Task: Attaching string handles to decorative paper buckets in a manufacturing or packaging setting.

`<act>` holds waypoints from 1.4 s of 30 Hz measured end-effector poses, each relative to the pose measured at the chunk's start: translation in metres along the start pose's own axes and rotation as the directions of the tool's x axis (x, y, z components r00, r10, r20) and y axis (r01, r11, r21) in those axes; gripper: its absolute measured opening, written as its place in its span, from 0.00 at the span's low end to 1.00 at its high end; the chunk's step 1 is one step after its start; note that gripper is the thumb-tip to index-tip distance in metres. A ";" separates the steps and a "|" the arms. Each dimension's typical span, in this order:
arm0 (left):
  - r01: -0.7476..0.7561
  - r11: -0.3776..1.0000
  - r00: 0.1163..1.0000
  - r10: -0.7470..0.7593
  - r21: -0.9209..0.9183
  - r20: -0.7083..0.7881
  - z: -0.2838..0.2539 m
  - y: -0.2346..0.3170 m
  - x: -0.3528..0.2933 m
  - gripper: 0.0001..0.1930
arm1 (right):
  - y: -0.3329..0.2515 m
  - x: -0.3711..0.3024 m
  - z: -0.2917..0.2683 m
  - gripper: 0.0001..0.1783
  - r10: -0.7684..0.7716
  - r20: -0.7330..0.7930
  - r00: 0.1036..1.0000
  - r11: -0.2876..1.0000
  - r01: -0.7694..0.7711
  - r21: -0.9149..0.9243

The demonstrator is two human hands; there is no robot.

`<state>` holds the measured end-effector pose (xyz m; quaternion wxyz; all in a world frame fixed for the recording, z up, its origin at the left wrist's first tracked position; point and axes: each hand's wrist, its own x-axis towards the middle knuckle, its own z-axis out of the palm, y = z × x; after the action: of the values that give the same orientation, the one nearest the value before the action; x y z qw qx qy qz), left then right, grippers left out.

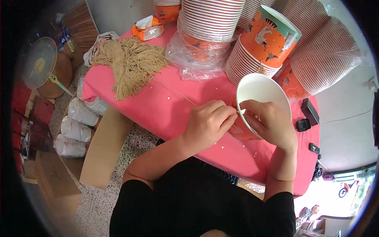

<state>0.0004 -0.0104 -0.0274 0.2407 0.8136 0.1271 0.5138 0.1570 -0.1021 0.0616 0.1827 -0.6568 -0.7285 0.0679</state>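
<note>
An orange paper bucket with a white inside (pixel 258 85) stands tilted in front of me at the pink-covered table's near side. My left hand (pixel 209 122) is closed in a pinch at the bucket's left wall, just below the rim. From that hand a thin tan string (pixel 183 96) runs back toward a heap of tan strings (pixel 132 63) at the far left. My right hand (pixel 274 122) reaches over the near rim, its fingers curled inside and gripping the wall by the left fingertips. The string's end at the bucket is hidden by my fingers.
Tall stacks of paper buckets (pixel 211 19) line the table's back, some in clear plastic (pixel 323 59). An orange tissue pack (pixel 148 28) lies behind the strings. Small black items (pixel 310 111) lie at right. On the floor at left, a carton (pixel 104 150) holds wrapped white stacks (pixel 75 128).
</note>
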 end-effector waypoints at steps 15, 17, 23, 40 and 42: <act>0.145 0.988 0.987 -0.141 -0.052 0.080 -0.011 -0.004 -0.002 0.12 | -0.001 0.011 0.006 0.04 -0.008 -0.007 1.000 1.000 0.008 -0.028; 0.170 0.984 0.979 -0.163 -0.056 0.120 -0.016 -0.004 -0.002 0.15 | 0.009 0.008 0.004 0.04 0.007 -0.158 0.987 0.983 -0.036 -0.180; 0.126 0.991 0.985 -0.131 0.053 0.109 -0.034 -0.007 -0.005 0.14 | 0.029 -0.008 -0.022 0.06 0.120 -0.511 0.851 0.915 -0.295 -0.276; 0.756 0.208 0.654 -0.201 -0.621 0.729 -0.072 -0.040 -0.001 0.11 | 0.140 -0.058 -0.091 0.10 0.401 -0.780 0.480 0.776 -0.631 0.010; 0.731 0.112 0.677 0.006 -0.673 0.736 -0.071 -0.049 -0.002 0.12 | 0.142 -0.059 -0.093 0.11 0.404 -0.811 0.424 0.683 -0.729 -0.041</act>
<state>-0.0620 0.0485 -0.0294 0.8361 0.5290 -0.0835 0.1189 0.3266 -0.1553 0.0891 0.2956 -0.8542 -0.3093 -0.2952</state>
